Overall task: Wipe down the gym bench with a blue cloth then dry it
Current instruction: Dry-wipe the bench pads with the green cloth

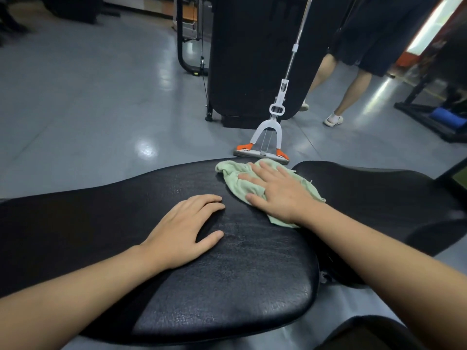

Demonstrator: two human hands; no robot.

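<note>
**Flat palms on a black gym bench**

Black, cracked padding of the bench point(227, 274) fills the near view. On it the left hand point(182, 231) rests palm down, fingers loosely spread, holding nothing. Just beyond, the right hand point(275, 190) lies flat with splayed fingers, pressing a crumpled cloth point(235, 178), which looks pale green, near the pad's far edge. Past the bench a mop point(265, 147) stands on the glossy grey floor point(88, 109), and another person's legs point(348, 92) are farther off.

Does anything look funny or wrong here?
Yes: the cloth under the right hand on the bench looks pale green, not blue. The left hand rests bare on the bench.
</note>
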